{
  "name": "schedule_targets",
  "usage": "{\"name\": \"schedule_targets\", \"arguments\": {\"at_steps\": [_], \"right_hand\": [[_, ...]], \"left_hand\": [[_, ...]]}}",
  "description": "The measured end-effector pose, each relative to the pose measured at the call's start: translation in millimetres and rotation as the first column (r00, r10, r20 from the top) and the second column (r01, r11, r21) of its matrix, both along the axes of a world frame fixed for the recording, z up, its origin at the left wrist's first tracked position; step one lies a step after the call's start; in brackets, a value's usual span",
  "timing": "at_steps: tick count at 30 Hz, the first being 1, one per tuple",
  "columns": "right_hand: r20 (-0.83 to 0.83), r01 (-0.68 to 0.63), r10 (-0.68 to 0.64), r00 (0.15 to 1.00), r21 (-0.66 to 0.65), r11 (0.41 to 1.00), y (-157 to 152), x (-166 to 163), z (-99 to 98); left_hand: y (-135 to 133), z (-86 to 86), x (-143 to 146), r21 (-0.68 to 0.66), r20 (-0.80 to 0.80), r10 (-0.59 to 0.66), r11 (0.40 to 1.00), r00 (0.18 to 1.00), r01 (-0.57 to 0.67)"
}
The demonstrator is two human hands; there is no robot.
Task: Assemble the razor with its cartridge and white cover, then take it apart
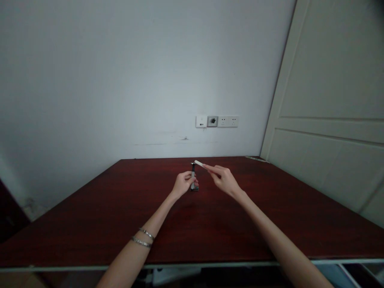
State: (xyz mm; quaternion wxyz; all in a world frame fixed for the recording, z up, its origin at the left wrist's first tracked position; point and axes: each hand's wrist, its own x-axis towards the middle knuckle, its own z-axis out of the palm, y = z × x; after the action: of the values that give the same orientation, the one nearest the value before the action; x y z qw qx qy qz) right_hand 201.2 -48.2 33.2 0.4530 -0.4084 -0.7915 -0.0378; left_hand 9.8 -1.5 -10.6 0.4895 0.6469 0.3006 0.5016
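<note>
My left hand [183,184] is closed round a small upright object with a pale stem and a dark top [193,175], which stands on a small dark base [195,188] on the dark red table [210,224]. My right hand [223,179] pinches a short white stick-like piece [199,163] between its fingertips. The stick's tip is held right at the top of the upright object. What these small items are I cannot make out. Two thin bracelets [144,237] sit on my left wrist.
A white wall [135,80] stands behind the table, with a row of wall sockets [217,121] above the far edge. A pale door [330,112] is at the right. The table's near edge has a light trim [192,265].
</note>
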Motion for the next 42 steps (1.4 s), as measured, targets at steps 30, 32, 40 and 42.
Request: {"name": "schedule_targets", "arguments": {"at_steps": [30,32,40,42], "right_hand": [[-0.180,0.023,-0.019,0.983,0.020,1.000,1.5,-16.3,-12.8],[-0.246,-0.014,0.019,0.969,0.020,1.000,5.3,-17.6,-10.9],[-0.247,-0.167,0.141,0.959,-0.086,0.982,-7.6,-37.4,-38.1],[-0.257,-0.163,0.136,0.957,-0.086,0.983,-10.2,-39.2,-37.1]], "left_hand": [[-3.3,2.7,3.5,0.209,-0.148,0.336,0.930,0.930,-0.303],[-5.2,2.5,5.4,0.181,-0.120,0.296,0.945,0.948,-0.272],[-5.3,4.1,3.4,0.184,-0.050,0.236,0.957,0.971,-0.223],[-5.2,5.5,2.8,0.191,-0.046,0.253,0.952,0.966,-0.240]]}}
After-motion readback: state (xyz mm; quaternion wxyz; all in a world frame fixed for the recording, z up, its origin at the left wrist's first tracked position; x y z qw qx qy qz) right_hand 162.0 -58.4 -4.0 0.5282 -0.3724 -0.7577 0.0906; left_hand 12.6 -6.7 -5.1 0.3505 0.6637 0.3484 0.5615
